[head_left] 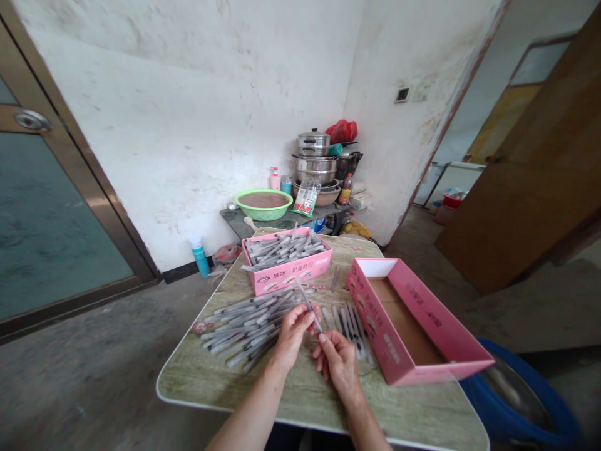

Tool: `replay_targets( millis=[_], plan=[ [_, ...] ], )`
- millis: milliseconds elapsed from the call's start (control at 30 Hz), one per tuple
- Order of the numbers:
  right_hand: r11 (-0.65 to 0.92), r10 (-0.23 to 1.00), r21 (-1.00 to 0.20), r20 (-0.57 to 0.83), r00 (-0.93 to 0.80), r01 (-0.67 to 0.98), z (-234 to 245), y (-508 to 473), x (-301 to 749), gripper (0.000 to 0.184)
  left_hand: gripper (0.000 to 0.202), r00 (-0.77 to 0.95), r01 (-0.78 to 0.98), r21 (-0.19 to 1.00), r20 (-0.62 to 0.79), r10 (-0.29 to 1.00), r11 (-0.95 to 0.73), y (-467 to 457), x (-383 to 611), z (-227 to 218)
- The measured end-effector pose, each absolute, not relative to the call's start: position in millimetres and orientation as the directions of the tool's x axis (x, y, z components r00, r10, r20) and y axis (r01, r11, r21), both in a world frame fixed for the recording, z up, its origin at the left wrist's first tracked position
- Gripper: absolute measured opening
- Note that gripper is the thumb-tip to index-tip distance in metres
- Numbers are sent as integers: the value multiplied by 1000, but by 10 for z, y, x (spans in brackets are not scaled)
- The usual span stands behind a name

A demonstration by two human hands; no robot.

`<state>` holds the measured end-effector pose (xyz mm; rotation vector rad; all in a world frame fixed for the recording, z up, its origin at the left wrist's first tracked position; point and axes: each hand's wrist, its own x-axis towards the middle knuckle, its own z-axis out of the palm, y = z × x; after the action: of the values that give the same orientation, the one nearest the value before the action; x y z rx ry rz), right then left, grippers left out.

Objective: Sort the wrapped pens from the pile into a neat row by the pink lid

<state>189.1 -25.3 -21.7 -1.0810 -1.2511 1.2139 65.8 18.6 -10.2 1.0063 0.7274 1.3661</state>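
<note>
My left hand (292, 335) and my right hand (337, 360) both pinch one thin grey pen (308, 305) above a small table (300, 394); the pen points away and to the left. Left of my hands lies a loose pile of several grey pens (244, 326). A row of pens (350, 322) lies just right of my hands. Behind the pile stands a pink box (287, 258) full of pens. An empty pink box (413, 322) sits to the right, overhanging the table's edge.
A low shelf (244, 220) against the far wall carries a green basin (263, 204), stacked metal pots (315, 158) and bottles. A blue tub (521, 391) stands on the floor at right. A glass door is at left, a wooden door at right.
</note>
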Motion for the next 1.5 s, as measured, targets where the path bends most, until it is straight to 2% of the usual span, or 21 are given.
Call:
replay_targets(
  millis=[233, 367, 567, 733, 900, 1067, 1233, 1367, 1500],
  plan=[
    [57, 998, -995, 58, -13, -77, -212, -237, 1878, 49, 31, 91, -431, 898, 137, 986, -85, 184, 647, -70],
    [93, 996, -994, 92, 18, -49, -207, -241, 1883, 41, 30, 87, -417, 903, 147, 985, -98, 189, 639, -69],
    [94, 995, -995, 95, -28, -18, -198, -248, 1877, 46, 31, 84, -402, 908, 163, 983, -116, 195, 651, -74],
    [107, 993, -994, 106, 46, -22, -189, -242, 1871, 38, 32, 71, -392, 913, 151, 986, -112, 190, 659, -85],
    [117, 993, -993, 117, -8, 23, -192, -252, 1869, 44, 33, 92, -396, 912, 151, 984, -103, 188, 656, -79],
    [129, 990, -992, 129, 47, 17, -199, -250, 1873, 34, 33, 73, -377, 921, 138, 988, -101, 179, 660, -70],
    [121, 993, -992, 121, 2, 46, -175, -255, 1876, 42, 36, 94, -386, 917, 148, 985, -101, 176, 652, -69],
    [132, 990, -990, 133, 38, 44, -162, -258, 1871, 36, 40, 84, -348, 930, 154, 984, -116, 174, 647, -61],
    [128, 991, -990, 130, 19, 50, -178, -260, 1863, 42, 40, 90, -365, 925, 145, 985, -102, 172, 648, -47]
  ],
)
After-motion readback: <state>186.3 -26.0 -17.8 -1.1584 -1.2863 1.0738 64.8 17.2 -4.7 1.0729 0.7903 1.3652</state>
